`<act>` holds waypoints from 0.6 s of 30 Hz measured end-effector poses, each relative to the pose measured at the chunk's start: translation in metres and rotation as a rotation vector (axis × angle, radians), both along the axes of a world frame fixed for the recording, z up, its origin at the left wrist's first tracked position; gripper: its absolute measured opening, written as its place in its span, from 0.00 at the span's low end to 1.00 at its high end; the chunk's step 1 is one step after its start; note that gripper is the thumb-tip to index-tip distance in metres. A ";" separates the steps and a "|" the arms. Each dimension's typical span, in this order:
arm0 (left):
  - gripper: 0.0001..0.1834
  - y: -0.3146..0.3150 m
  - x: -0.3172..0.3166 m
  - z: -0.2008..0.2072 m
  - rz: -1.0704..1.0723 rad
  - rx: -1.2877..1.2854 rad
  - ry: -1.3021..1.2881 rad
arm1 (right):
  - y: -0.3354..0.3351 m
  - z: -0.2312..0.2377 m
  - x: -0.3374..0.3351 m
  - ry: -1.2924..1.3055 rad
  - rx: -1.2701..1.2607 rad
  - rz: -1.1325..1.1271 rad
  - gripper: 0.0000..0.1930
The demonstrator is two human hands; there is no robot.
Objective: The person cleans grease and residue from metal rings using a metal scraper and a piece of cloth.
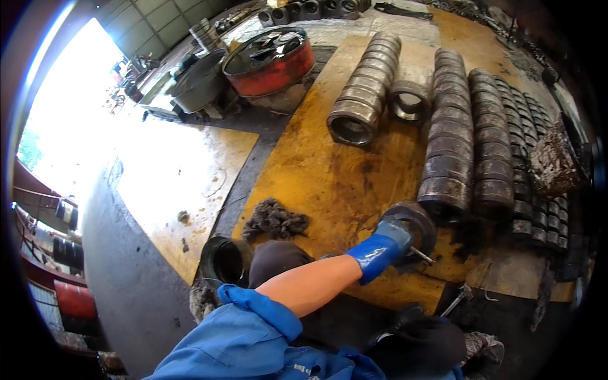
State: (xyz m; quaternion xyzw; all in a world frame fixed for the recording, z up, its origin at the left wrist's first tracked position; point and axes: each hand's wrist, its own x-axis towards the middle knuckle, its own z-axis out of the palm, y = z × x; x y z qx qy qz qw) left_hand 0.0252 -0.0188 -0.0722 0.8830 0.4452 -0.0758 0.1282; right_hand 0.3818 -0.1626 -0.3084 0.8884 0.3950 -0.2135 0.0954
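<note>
My left hand (394, 237), in a blue rubber glove, reaches across to a dark round metal ring (423, 218) at the near end of a row of rings. Its fingers are closed around a thin light-coloured rod (422, 255), whose end sticks out to the right below the glove. The hand overlaps the ring, so I cannot tell whether it touches the inside. My right hand does not show. Left of my knee, an open dark metal cylinder (227, 261) stands near a clump of dirty grey rags (275, 219).
Stacked metal rings lie in long rows (446, 142), with another row (367, 82) farther left and thinner rings (518, 136) at right. A red round tub (269, 79) and a grey basin (197, 85) stand far left. A metal-handled tool (457, 300) lies near my right knee.
</note>
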 end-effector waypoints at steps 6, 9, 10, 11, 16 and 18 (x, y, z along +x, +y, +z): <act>0.13 0.003 -0.015 0.000 0.045 -0.006 -0.027 | 0.032 0.009 -0.019 -0.006 0.033 0.075 0.14; 0.13 0.006 -0.010 0.001 0.035 -0.001 -0.061 | 0.042 0.002 -0.025 -0.013 0.054 0.105 0.14; 0.13 0.007 -0.009 0.002 0.024 0.003 -0.061 | 0.045 0.000 -0.025 -0.005 0.066 0.100 0.14; 0.13 0.006 -0.009 0.001 0.027 0.002 -0.058 | 0.047 -0.003 -0.030 0.011 0.078 0.113 0.15; 0.13 -0.002 -0.022 0.006 0.046 0.018 -0.080 | 0.063 0.009 -0.027 -0.006 0.133 0.118 0.15; 0.13 -0.009 -0.031 0.006 0.071 0.013 -0.085 | 0.066 0.008 -0.022 0.005 0.157 0.134 0.15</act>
